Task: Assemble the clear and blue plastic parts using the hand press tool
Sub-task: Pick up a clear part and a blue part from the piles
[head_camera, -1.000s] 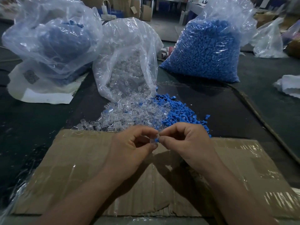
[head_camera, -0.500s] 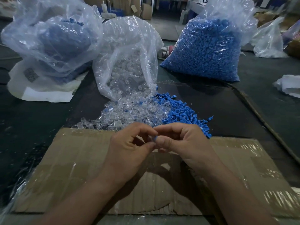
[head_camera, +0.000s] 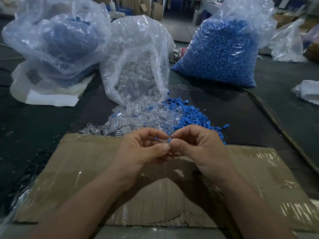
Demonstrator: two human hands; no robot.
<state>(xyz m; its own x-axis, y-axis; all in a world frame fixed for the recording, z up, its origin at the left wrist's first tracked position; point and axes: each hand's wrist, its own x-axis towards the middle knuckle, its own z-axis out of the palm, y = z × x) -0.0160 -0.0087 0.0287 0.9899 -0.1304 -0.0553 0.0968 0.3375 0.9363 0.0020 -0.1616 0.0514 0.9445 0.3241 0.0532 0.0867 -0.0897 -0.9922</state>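
Note:
My left hand [head_camera: 143,150] and my right hand [head_camera: 196,149] meet fingertip to fingertip above a flattened cardboard sheet [head_camera: 86,169]. Between them sits a small clear part [head_camera: 163,140] with a blue part [head_camera: 170,140] at its right end. The left thumb and forefinger pinch the clear part, and the right thumb and forefinger pinch the blue one. Just beyond the hands lie a heap of clear parts [head_camera: 138,116] and a heap of blue parts [head_camera: 193,116]. No press tool is in view.
An open bag of clear parts [head_camera: 138,57] spills onto the dark table [head_camera: 34,126]. A full bag of blue parts [head_camera: 221,49] stands at the back right, and a crumpled bag holding blue parts [head_camera: 55,37] at the back left. White plastic [head_camera: 307,92] lies at the right edge.
The fingertips of both hands have shifted slightly around the two parts while staying pressed together. The blue part shows a little more now at the right thumb.

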